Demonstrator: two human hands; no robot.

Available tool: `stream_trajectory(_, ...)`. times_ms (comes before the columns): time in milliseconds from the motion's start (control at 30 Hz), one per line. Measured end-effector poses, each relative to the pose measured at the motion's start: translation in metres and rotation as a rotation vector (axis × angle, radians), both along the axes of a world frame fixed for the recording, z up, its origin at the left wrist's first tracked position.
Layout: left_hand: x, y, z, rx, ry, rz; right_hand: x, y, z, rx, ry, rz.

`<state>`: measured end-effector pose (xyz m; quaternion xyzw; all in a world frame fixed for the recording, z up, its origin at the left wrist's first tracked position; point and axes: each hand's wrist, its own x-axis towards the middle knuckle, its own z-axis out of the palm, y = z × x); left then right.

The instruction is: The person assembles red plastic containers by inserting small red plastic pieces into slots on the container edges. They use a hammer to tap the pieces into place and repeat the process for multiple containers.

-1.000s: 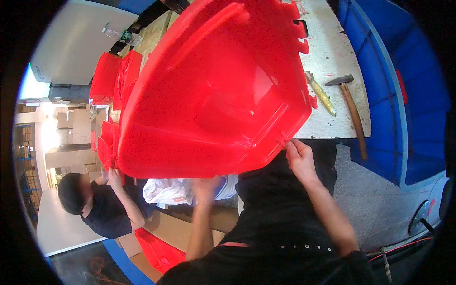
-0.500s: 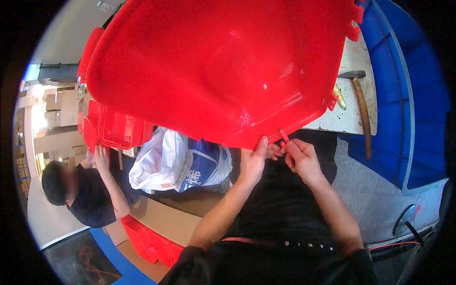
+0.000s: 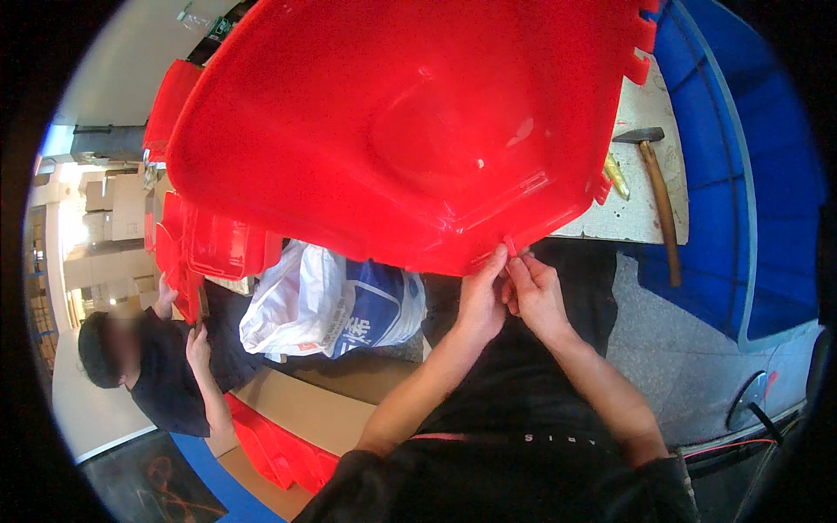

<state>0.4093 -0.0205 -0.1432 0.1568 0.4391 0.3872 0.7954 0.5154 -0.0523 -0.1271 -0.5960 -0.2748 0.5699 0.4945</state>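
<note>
A large, glossy red plastic shell [image 3: 349, 131] with a raised contour and notched tabs on its right side fills the upper middle. My left hand [image 3: 481, 303] is closed at its near lower edge, the thumb pressed by the rim. Close beside it, my right hand [image 3: 538, 296] pinches a small narrow red plastic piece [image 3: 510, 247] that stands against the same edge. The fingertips of both hands nearly meet there, and the shell and the fingers partly hide what lies between them.
Right of the shell, a hammer [image 3: 663, 205] and a yellowish tool handle [image 3: 616, 177] rest on a worn white tabletop [image 3: 641, 218]. A big blue bin [image 3: 776, 174] stands at the right. On the left are a white-and-blue sack [image 3: 327, 301], cardboard, and a co-worker [image 3: 170, 375] handling red parts.
My left hand has shifted right along the edge, closer to my right hand. The small piece has moved slightly left. The co-worker's hands have lowered a red part.
</note>
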Motion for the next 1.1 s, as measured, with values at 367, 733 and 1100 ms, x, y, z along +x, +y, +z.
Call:
stream_trajectory(367,0.012,0.01,0.014,-0.133,0.04,0.033,0.056,-0.012,0.057,-0.002,-1.087,0.458)
stream_trajectory(733,-0.004,0.015,0.023,-0.146,-0.055,0.111,0.187,0.018,0.041,-0.232,-1.512,-0.005)
stream_trajectory(1100,0.006,0.011,0.03,-0.123,0.069,0.142,0.146,-0.076,0.09,0.232,-0.725,-0.079)
